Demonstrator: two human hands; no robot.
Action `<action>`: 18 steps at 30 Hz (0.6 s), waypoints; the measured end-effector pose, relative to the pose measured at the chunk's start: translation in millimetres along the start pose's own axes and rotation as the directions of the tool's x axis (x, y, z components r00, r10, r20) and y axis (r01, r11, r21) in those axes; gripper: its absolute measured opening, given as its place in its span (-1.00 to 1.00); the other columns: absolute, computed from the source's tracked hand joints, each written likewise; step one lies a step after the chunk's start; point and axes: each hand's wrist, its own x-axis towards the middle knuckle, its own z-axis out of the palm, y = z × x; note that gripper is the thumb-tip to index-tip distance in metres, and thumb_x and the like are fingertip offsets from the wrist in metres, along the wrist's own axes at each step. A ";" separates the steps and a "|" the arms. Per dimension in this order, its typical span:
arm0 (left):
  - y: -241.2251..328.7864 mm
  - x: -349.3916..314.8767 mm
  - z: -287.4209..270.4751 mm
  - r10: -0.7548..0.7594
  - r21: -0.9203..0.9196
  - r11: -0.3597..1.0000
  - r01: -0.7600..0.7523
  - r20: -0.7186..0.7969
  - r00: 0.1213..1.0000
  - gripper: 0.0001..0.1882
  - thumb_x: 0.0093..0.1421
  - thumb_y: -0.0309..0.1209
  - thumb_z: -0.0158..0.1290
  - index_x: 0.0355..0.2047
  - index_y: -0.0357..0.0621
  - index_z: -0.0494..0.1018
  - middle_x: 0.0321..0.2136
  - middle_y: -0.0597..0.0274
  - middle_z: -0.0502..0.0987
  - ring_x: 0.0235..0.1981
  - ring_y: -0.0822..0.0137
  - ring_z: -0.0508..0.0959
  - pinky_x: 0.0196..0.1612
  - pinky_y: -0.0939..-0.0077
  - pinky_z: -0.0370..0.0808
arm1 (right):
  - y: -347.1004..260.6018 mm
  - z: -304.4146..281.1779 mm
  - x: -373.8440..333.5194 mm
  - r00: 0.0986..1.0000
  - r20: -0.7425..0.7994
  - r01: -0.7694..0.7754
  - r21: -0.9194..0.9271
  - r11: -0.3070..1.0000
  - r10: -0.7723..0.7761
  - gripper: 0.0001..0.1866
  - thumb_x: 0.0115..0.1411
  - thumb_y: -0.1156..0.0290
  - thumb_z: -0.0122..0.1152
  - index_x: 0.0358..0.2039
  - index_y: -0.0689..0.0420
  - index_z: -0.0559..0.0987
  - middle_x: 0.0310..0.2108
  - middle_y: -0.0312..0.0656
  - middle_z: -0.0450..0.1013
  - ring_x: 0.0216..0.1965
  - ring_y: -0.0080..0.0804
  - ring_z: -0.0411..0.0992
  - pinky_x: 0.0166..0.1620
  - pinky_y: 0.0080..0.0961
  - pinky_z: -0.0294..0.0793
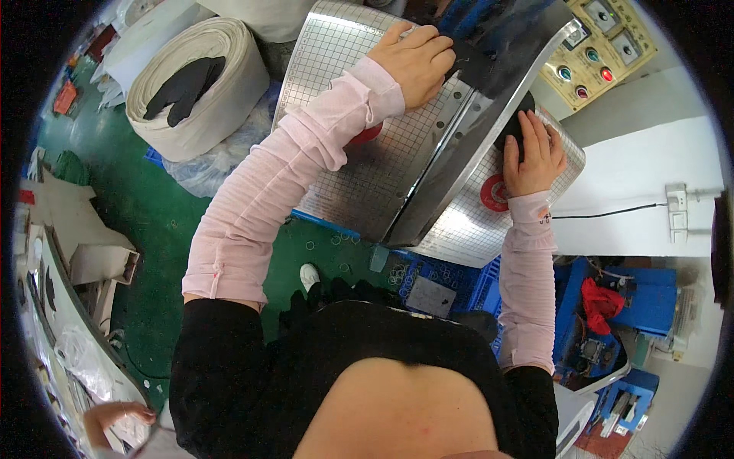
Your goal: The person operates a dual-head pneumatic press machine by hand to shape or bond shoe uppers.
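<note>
My left hand (413, 63) lies over the gridded silver plate (321, 57) left of a metal machine bar (489, 126). Its fingers are bent and close together on the edge of a black, fabric-like piece (475, 70). On the bar's other side, my right hand (534, 159) rests on a second gridded plate (462, 229). The right fingers are stretched out, thumb apart, their tips against another black piece (506, 131) partly hidden behind the bar. Pale pink sleeves cover both forearms.
A yellow control panel (608, 50) with knobs and lights stands at upper right. A thick white roll (195, 99) carries a black cut piece (186, 88). Blue crates (483, 287) and scattered rings lie below the machine. Another person's hand (122, 413) shows at lower left.
</note>
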 end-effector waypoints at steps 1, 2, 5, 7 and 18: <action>-1.7 0.7 1.3 0.020 0.019 1.000 -0.019 -0.018 1.000 -0.64 0.01 -0.33 0.07 -0.15 -0.07 0.39 -0.17 0.31 0.42 -0.04 0.33 0.36 0.04 0.30 0.19 | 0.4 0.8 0.1 1.000 -0.010 -0.010 0.010 1.000 0.010 -0.59 0.05 0.26 0.13 -0.03 -0.11 0.47 0.02 -0.40 0.36 0.07 -0.21 0.21 0.12 -0.21 -0.02; -3.2 1.2 2.1 0.041 0.037 0.999 -0.039 -0.035 0.999 -0.65 0.01 -0.33 0.08 -0.15 -0.07 0.39 -0.18 0.31 0.42 -0.04 0.33 0.35 0.03 0.31 0.20 | 0.4 1.4 -0.3 1.000 -0.020 -0.020 0.018 1.000 0.021 -0.60 0.05 0.27 0.13 -0.04 -0.11 0.48 0.02 -0.40 0.36 0.07 -0.22 0.21 0.12 -0.21 -0.03; -0.9 -1.8 0.4 0.026 -0.020 0.999 -0.026 -0.006 1.000 -0.64 -0.03 -0.34 0.10 -0.17 -0.09 0.41 -0.19 0.32 0.41 -0.06 0.34 0.35 0.00 0.36 0.21 | 1.1 4.9 -4.8 0.999 -0.019 -0.048 0.009 0.999 0.048 -0.59 0.03 0.29 0.13 -0.04 -0.11 0.48 0.02 -0.41 0.37 0.06 -0.24 0.22 0.13 -0.22 -0.03; -1.8 -1.1 3.8 0.045 -0.003 0.999 -0.045 -0.032 0.998 -0.64 -0.04 -0.35 0.10 -0.18 -0.11 0.41 -0.21 0.31 0.41 -0.08 0.34 0.35 -0.02 0.38 0.22 | 0.9 4.3 -2.9 0.998 -0.028 -0.060 0.017 0.998 0.061 -0.59 0.02 0.28 0.13 -0.05 -0.11 0.48 0.01 -0.41 0.37 0.06 -0.23 0.22 0.13 -0.21 -0.03; -0.5 -4.2 5.0 0.047 0.086 0.996 -0.039 -0.091 0.995 -0.69 -0.03 -0.40 0.02 -0.21 -0.14 0.41 -0.32 0.30 0.39 -0.18 0.33 0.37 -0.10 0.40 0.23 | 3.4 11.1 7.5 0.995 -0.085 -0.053 0.044 0.998 0.056 -0.52 -0.08 0.26 0.13 -0.05 -0.17 0.46 0.00 -0.45 0.36 0.11 -0.12 0.16 0.14 -0.08 -0.04</action>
